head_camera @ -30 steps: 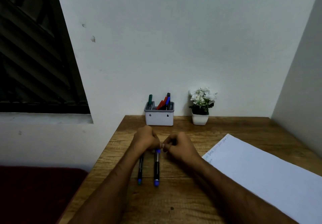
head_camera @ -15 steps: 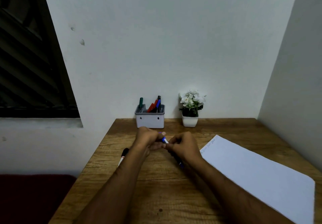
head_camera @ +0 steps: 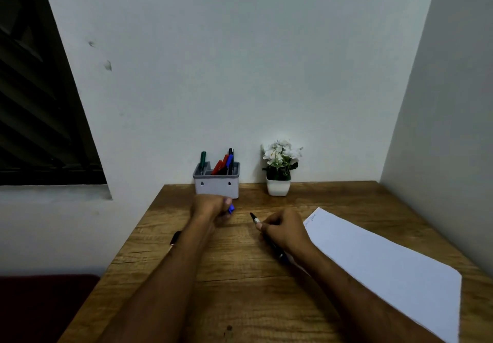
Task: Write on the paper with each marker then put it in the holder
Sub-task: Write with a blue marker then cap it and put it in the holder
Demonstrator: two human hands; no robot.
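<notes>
My right hand [head_camera: 285, 229] grips an uncapped marker [head_camera: 255, 219], its dark tip pointing up and to the left over the wooden table [head_camera: 240, 289]. My left hand [head_camera: 212, 206] is closed on the marker's blue cap [head_camera: 231, 208], just in front of the holder. A white sheet of paper [head_camera: 386, 268] lies to the right with small writing at its far corner. The grey and white holder [head_camera: 217, 184] stands at the back by the wall with several markers in it. Another marker [head_camera: 175, 237] lies on the table, mostly hidden by my left forearm.
A small white pot with white flowers [head_camera: 278, 172] stands right of the holder. Walls close the table at the back and right. The table's left edge drops off toward a dark red surface [head_camera: 45, 308]. A dark window is at the left.
My hands have pulled apart: the cap came off in my left hand and the bare marker tip now shows in my right. The camera view shifted slightly.
</notes>
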